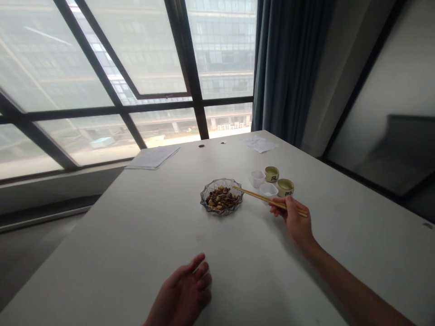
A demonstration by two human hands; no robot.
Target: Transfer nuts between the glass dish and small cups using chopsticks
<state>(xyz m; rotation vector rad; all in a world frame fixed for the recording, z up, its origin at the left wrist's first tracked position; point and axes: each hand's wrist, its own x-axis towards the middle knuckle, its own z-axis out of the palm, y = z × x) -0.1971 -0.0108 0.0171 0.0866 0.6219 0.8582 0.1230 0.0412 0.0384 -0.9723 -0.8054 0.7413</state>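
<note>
My right hand [294,219] grips a pair of wooden chopsticks [258,196], whose tips are over the right rim of a clear glass bowl [205,203]. Brown and pale nuts or seeds [220,198] lie in that bowl. My left hand [186,287] rests near the front of the table, palm turned up and sideways, fingers loosely curled and holding nothing. Two small clear plastic cups [257,178] and [two] yellow-green ceramic cups with dark characters [272,174] stand behind my right hand.
The white table [142,235] carries a stack of papers [152,157] at the back left and another sheet [261,144] at the back right. Beyond its far edge are windows and a blue curtain [288,68]. A dark round hole [201,146] is near the back edge.
</note>
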